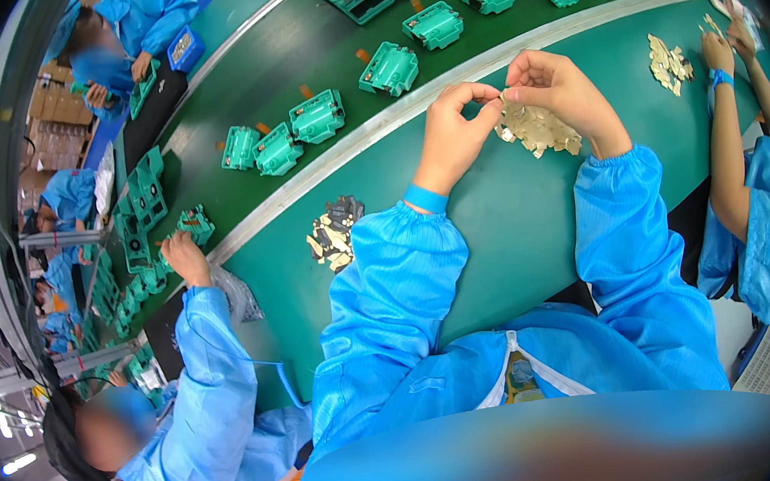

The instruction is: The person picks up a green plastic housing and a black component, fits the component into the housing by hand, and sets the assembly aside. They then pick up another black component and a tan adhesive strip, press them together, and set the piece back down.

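My left hand [456,135] and my right hand [565,98] meet fingertip to fingertip, both pinched closed. Whatever is between the fingers is too small and too covered to make out. Just below my right fingers lies a heap of small flat beige pieces [541,131] on the green table mat [501,256]. Farther left, beside my left sleeve, there is a second heap of mixed black and cream pieces [337,232]. A blue band circles my left wrist.
Beyond a pale metal rail [354,132] runs a green conveyor with several green plastic housings [389,70]. A co-worker's hand [186,258] touches a housing at left. Another co-worker's forearm [724,126] reaches in at right, near a third beige heap [669,66].
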{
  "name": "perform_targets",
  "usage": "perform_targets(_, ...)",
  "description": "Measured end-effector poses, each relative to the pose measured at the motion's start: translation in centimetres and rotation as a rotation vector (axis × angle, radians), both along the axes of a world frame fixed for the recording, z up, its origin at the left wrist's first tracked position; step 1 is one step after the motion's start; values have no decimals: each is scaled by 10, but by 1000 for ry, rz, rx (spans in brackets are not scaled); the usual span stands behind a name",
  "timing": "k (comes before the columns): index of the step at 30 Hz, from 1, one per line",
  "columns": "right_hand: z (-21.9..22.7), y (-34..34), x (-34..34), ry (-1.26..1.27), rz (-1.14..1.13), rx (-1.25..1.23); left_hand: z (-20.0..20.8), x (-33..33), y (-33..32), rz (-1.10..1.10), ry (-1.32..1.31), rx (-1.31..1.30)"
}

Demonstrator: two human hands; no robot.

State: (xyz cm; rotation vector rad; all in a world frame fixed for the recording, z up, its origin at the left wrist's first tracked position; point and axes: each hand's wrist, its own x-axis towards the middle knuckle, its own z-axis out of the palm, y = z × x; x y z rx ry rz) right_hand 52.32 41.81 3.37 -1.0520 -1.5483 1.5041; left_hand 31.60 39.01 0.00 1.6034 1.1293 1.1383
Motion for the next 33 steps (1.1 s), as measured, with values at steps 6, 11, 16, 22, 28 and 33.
perform_targets(6, -1, -5, -14, -317, -124, 397, -7, 4, 1, 150, 12, 41)
perform_targets(11, -10, -2, -15, -599, -122, 711, -9, 7, 3, 179, 242, 170)
perform_targets(16, -10, -1, -20, -602, -72, 721, -12, 7, 7, 201, 425, 340)
perform_targets(22, -14, 1, -18, -633, -70, 759, -13, 13, 5, 215, 497, 365)
perform_targets(28, -17, 3, -11, -632, -72, 721, -17, 18, 5, 203, 489, 371)
perform_targets(33, -16, 6, -4, -580, -60, 659, -16, 23, 7, 204, 487, 368)
